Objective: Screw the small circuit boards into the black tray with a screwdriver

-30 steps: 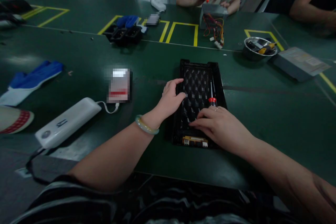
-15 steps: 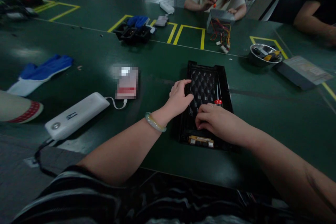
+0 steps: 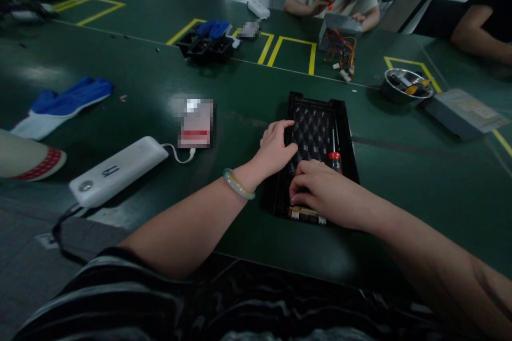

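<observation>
In front of me on the green table lies a shallow black plastic casing with a quilted-looking inner floor. My left hand rests at its left rim, thumb and forefinger stretched apart. Inside the casing's lower end, my right hand has thumb and fingertips pinched together just above a small tan circuit board with white connectors. Whatever those fingertips hold is too small or hidden to make out. A screwdriver with a red and black handle lies along the casing's right side, partly behind my right hand.
On the left are a white power bank, cabled to a blurred-out device, and a blue-white glove. Farther back stand black bins. To the right are a metal bowl of tools and a grey metal panel. Co-workers sit opposite.
My right hand has shifted left and nearer to me, down to the circuit board, uncovering more of the screwdriver handle. The left hand stays at the casing's rim.
</observation>
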Available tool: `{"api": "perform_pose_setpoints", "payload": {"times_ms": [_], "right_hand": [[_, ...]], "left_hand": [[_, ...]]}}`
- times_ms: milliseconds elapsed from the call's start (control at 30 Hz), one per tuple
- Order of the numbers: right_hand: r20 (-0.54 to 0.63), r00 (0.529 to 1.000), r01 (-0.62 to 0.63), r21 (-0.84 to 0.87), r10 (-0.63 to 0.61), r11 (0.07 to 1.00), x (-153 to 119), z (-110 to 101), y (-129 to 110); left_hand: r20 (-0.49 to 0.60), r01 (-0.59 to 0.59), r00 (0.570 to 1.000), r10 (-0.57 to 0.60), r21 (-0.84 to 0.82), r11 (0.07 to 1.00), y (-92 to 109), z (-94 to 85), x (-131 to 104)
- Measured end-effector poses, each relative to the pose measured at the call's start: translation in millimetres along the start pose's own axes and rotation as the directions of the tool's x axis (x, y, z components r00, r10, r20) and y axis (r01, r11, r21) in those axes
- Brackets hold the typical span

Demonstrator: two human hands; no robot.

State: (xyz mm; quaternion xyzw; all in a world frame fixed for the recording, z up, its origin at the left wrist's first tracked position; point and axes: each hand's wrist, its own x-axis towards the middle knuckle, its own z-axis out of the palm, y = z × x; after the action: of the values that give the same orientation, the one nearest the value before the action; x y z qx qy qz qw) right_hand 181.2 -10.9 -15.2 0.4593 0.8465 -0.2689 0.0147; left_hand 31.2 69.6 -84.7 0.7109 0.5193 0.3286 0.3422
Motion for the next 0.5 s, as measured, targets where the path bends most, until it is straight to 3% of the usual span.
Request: {"api": "perform_pose_setpoints", "payload": {"times_ms": [500], "right_hand": [[-0.067,0.998,-0.010,-0.044,0.007,0.999,1.1,11.5,-5.8]], "left_hand": [[-0.010,-0.011,1.000,0.011,-0.007,1.000,-1.6,1.4,0.1]]}}
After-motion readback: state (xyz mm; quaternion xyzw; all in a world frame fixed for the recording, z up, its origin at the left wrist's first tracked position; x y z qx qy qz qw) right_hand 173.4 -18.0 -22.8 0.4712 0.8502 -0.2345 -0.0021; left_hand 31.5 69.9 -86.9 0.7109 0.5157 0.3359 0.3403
